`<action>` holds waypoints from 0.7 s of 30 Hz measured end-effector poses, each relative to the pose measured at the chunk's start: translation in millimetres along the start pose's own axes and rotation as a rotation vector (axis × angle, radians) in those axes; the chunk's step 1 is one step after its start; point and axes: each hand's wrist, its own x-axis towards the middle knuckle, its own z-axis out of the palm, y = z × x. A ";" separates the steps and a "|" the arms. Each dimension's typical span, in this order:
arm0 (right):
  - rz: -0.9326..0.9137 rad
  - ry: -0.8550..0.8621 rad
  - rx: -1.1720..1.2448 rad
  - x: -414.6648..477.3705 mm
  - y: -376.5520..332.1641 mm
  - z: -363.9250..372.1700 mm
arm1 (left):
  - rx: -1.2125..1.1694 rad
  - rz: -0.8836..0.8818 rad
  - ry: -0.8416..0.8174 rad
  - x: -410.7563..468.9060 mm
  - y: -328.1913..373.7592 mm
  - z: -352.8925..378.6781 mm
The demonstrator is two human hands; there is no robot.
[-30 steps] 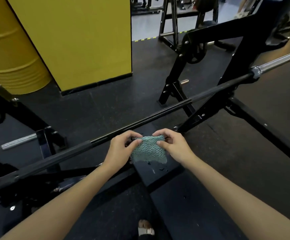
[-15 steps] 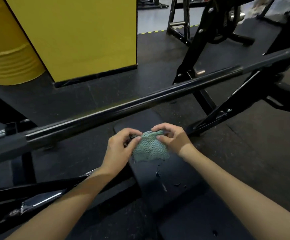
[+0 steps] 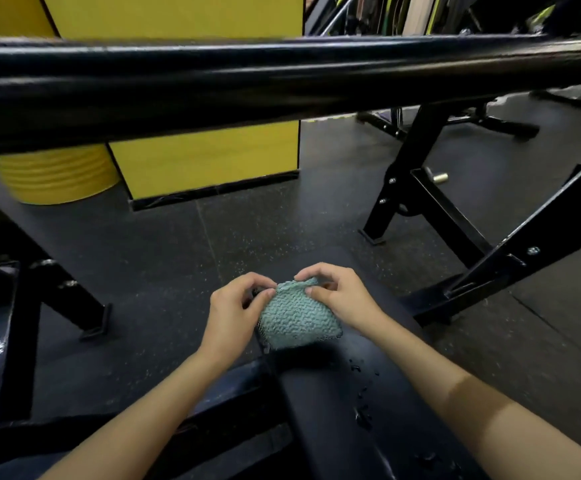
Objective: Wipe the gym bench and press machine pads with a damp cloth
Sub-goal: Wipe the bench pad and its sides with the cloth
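Cloth (image 3: 297, 318) between both hands' fingers (image 3: 311, 291)

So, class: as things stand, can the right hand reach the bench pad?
Probably yes: the right hand pinches the cloth close over the bench pad, with nothing seen between them.

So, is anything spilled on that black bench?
Yes. Small dark drops dot the bench pad just below the green cloth, which the left hand and right hand pinch at its top edge. They look like drips from it, though I cannot be sure. Nothing else looks odd.
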 end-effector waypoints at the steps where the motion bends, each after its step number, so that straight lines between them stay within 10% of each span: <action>1: -0.008 -0.002 -0.009 4.8 3.4 2.3 | 0.003 0.004 0.007 0.8 -4.3 1.8; 21: -0.190 -0.169 -0.632 62.1 41.2 52.1 | 0.528 0.072 -0.146 26.7 -92.5 17.9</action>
